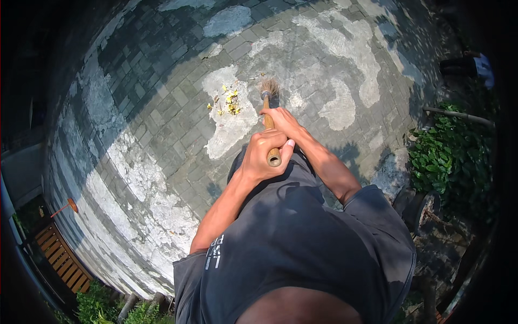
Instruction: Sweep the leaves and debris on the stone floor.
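Both my hands grip the bamboo handle (266,106) of a stick broom. My left hand (262,153) is wrapped around the top, where the hollow cut end points up at me. Lower down, my right hand (282,120) holds the shaft nearer the binding. The brown bristle head (270,86) fans out at or just above the pavement; contact is hard to tell. Just left of it, a small scatter of yellow petals or leaves (232,101) lies on a pale cement patch (224,131). One small bit lies beyond the bristles.
Grey paving bricks (178,101) with rough cement patches surround me. A leafy shrub (435,156) and a pole (457,115) border the right, with another person (465,67) beyond. At left are a slatted wooden bench (62,257) and a long-handled orange tool (72,205).
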The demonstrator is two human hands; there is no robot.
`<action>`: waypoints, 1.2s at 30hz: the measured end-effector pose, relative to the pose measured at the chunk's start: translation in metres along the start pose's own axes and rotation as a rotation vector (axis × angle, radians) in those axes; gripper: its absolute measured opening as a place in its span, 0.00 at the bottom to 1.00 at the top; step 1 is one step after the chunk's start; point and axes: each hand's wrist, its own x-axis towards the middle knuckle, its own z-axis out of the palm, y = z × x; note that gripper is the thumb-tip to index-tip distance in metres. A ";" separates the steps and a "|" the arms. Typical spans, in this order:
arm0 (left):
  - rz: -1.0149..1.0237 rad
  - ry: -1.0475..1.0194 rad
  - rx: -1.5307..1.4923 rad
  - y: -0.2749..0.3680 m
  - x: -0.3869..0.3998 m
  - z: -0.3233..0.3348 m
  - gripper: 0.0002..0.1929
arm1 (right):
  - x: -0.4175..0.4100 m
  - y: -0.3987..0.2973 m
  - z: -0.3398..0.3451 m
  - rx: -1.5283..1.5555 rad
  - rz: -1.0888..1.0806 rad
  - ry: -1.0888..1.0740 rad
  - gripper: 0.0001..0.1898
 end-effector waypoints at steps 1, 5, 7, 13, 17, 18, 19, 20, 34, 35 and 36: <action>0.004 -0.006 -0.011 -0.007 0.001 0.005 0.16 | 0.002 0.008 -0.004 -0.058 0.007 0.021 0.22; 0.107 -0.045 -0.019 -0.052 0.010 0.030 0.16 | 0.022 0.059 -0.021 -0.227 -0.026 -0.006 0.21; 0.057 -0.075 0.018 -0.074 0.012 0.039 0.13 | 0.043 0.082 -0.023 -0.270 0.009 -0.089 0.20; -0.145 0.087 0.109 -0.086 0.025 0.042 0.14 | 0.093 0.093 0.006 -0.233 -0.152 -0.217 0.17; -0.251 0.209 0.187 -0.048 0.028 0.009 0.15 | 0.100 0.037 0.023 -0.118 -0.227 -0.365 0.17; -0.261 0.187 0.216 -0.039 0.029 0.003 0.15 | 0.101 0.027 0.026 -0.098 -0.260 -0.401 0.18; -0.269 0.163 0.243 -0.031 0.032 0.000 0.15 | 0.099 0.020 0.026 -0.097 -0.268 -0.410 0.18; -0.261 0.162 0.262 -0.025 0.034 0.000 0.14 | 0.096 0.014 0.024 -0.053 -0.289 -0.421 0.18; -0.153 0.365 0.116 -0.047 0.089 0.033 0.10 | 0.152 0.062 -0.082 -0.251 -0.329 -0.340 0.19; -0.132 0.444 0.068 -0.065 0.085 0.040 0.11 | 0.164 0.074 -0.073 -0.319 -0.331 -0.351 0.20; -0.139 0.455 0.077 -0.081 0.080 0.049 0.11 | 0.176 0.083 -0.063 -0.316 -0.344 -0.362 0.20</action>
